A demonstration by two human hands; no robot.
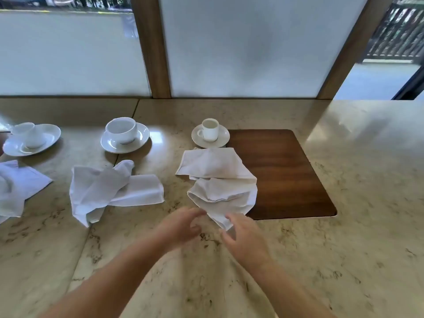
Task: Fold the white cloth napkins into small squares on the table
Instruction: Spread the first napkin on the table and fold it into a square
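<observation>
Left hand [183, 224] and right hand [244, 237] meet at the crumpled napkin's [220, 180] near corner on the bench [344, 249]. Blur prevents confirming either grip. Beyond the grip, the napkin overlaps a wooden mat [286, 171].

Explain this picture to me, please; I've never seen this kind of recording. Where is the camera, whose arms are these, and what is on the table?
There is no robot. A camera worn on a person's head looks forward and down, so the two bare arms reaching in from the bottom are that person's own. It is the only view.

The left hand and right hand are at the near corner of a crumpled white napkin, which lies partly on a dark wooden mat. The picture is blurred there, so whether either hand actually grips the cloth cannot be told.

On the marble table lie two more loose napkins, one in the middle and one at the left edge. Behind them stand three white cups on saucers.
</observation>
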